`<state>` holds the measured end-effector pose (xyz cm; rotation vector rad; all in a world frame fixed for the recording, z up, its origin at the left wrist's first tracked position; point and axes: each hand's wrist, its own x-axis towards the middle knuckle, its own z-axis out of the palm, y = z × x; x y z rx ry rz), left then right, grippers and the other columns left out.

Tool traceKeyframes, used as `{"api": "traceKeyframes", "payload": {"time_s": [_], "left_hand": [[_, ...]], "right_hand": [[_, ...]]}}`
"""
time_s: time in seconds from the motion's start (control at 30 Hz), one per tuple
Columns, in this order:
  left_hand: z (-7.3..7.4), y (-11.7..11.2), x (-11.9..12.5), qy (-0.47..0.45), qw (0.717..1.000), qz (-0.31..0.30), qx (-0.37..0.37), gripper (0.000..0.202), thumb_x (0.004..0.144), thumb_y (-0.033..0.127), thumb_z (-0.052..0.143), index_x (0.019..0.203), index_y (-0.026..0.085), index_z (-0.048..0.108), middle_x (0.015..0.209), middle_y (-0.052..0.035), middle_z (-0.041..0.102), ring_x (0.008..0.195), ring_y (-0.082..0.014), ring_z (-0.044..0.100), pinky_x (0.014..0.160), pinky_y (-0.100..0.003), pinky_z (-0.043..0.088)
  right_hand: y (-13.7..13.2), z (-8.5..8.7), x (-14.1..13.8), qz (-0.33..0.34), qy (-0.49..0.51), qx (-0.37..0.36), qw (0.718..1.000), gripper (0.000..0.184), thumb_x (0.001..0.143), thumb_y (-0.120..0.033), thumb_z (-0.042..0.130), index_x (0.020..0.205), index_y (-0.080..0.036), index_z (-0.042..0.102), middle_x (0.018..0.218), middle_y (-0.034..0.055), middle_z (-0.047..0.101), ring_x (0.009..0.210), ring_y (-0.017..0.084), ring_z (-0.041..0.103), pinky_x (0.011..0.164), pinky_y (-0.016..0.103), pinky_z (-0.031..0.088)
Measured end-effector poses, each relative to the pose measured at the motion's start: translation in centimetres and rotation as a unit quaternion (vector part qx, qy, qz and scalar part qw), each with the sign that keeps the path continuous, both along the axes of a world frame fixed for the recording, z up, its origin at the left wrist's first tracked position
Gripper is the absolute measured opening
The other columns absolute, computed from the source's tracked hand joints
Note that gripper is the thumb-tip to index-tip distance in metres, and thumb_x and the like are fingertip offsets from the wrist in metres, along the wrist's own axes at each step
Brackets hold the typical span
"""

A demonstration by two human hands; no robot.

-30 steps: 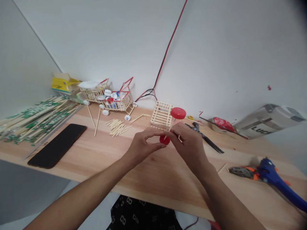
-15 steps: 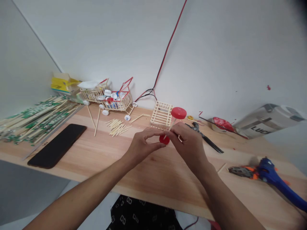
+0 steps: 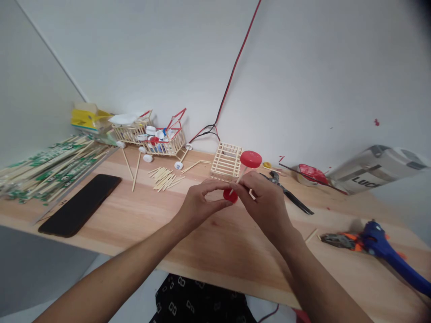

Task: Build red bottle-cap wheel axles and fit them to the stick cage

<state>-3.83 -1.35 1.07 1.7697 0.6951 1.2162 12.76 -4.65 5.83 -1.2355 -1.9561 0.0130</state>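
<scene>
Between the fingertips of my left hand (image 3: 202, 202) is a small red bottle cap (image 3: 230, 195), gripped at its edges by thumb and fingers. My right hand (image 3: 262, 193) pinches a thin wooden stick (image 3: 239, 177), whose lower end meets the inside of that cap. Just behind my right fingers stands a round red-lidded container (image 3: 251, 159) with a clear body. Past my fingertips lies a slatted frame of wooden sticks (image 3: 226, 161). A pile of short cut sticks (image 3: 164, 178) rests on the tabletop left of my hands.
Two stick carts (image 3: 164, 142) with white cap wheels stand at the back, one full of bottle caps. A black phone (image 3: 81, 205) and wrapped chopsticks (image 3: 50, 168) lie left. Pincers (image 3: 296, 199), pliers (image 3: 338, 241), a blue glue gun (image 3: 387, 251) and a red paint dish (image 3: 311, 174) are right.
</scene>
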Motion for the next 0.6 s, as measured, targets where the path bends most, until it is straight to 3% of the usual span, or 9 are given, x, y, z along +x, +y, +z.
{"api": "traceKeyframes", "payload": {"time_s": [0.6], "left_hand": [[-0.08,-0.05,0.02,0.003,1.0,0.008,0.009,0.033,0.071,0.019,0.077,0.104,0.023,0.071,0.11,-0.0054,0.07,0.107,-0.0195,0.062,0.098,-0.038,0.048]], "right_hand": [[0.01,0.0,0.11,0.001,-0.002,0.006,1.0,0.029,0.089,-0.02,0.055,0.062,-0.019,0.046,0.06,-0.0038,0.048,0.057,0.01,0.043,0.054,0.024,0.03]]}}
